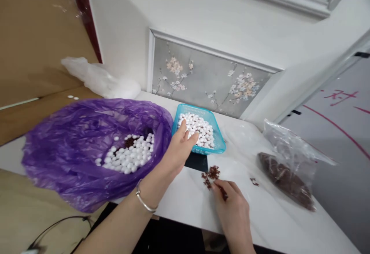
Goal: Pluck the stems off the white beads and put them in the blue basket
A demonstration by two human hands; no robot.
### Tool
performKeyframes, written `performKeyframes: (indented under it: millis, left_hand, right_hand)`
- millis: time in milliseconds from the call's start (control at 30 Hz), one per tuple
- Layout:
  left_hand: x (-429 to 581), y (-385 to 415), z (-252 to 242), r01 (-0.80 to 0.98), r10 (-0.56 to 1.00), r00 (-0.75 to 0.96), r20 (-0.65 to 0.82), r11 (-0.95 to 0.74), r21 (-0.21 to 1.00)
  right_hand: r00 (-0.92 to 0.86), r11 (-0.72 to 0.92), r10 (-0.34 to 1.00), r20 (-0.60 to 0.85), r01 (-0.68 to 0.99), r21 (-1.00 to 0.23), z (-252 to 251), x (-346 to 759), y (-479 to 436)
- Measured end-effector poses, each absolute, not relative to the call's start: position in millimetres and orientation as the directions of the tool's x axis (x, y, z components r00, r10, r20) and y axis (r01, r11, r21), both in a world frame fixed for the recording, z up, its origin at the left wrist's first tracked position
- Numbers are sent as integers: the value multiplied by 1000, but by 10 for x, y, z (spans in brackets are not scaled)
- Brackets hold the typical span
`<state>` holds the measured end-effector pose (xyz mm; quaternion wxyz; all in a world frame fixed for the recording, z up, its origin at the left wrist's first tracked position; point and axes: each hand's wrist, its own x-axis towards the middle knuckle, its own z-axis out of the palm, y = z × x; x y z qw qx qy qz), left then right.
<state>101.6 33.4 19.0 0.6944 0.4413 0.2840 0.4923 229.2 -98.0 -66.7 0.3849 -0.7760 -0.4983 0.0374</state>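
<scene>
A blue plastic basket [219, 138] holds many small white oval balls [199, 127]. My left hand [180, 146] reaches over its near left corner, thumb and fingers apart at the edge of the balls, with nothing visible between them. To the right and nearer, my right hand [231, 202] rests low over the white table with its fingers pinched. Small brown frilly, flower-like pieces [213, 172] stand out past those fingertips, and more brown shows between the fingers. How many pieces the pinch holds is hidden.
On the left a purple plastic bag [66, 130] lies open with white balls and some brown pieces inside. A clear bag of brown pieces [286, 177] lies at right; a loose brown piece [254, 182] is nearby. Cardboard [37, 42] and a whiteboard [341, 138] flank the table [185, 204].
</scene>
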Motion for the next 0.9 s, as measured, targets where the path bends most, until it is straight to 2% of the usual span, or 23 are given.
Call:
performKeyframes:
  millis: [100,200,267,300,367,433,533,600,767,833,900]
  left_hand:
    - [969,332,246,-418,949,314,9,130,899]
    - [724,302,353,-360,946,300,119,-3,933]
    - [441,290,428,-195,936,290,200,-147,970]
    - [276,288,456,-50,929,290,228,-224,973]
    - [-62,288,480,271,928,253,274,-340,900]
    - [-352,281,456,545,938,211,275,-346,763]
    - [-609,245,350,769,950,195,243,-302,563]
    - [-661,217,263,812,956,221,193,-290,507]
    - [-597,202,141,818,954,258,153,-300,490]
    - [-569,205,142,779,949,256,185,-316,542]
    - [-551,190,159,678,950,213,227,-311,666]
  right_hand:
    - [492,-246,807,327,783,-571,-726,2323,-972]
    - [469,-228,811,350,804,-549,-756,2337,-977]
    - [473,-206,791,388,803,-559,-755,2326,-990]
    - [489,-206,774,403,796,-569,-749,2315,-998]
    - [547,-246,737,397,764,-597,-732,2287,-1015]
    - [606,-303,710,359,723,-621,-716,2260,-1028]
    - [628,-318,701,337,698,-641,-710,2232,-1036]
    - [596,-265,711,374,719,-642,-722,2220,-1034]
    - [521,-186,730,443,774,-605,-780,2203,-1025]
    - [518,-178,725,453,777,-604,-793,2202,-1028]
    - [522,-175,718,460,775,-607,-789,2200,-1035]
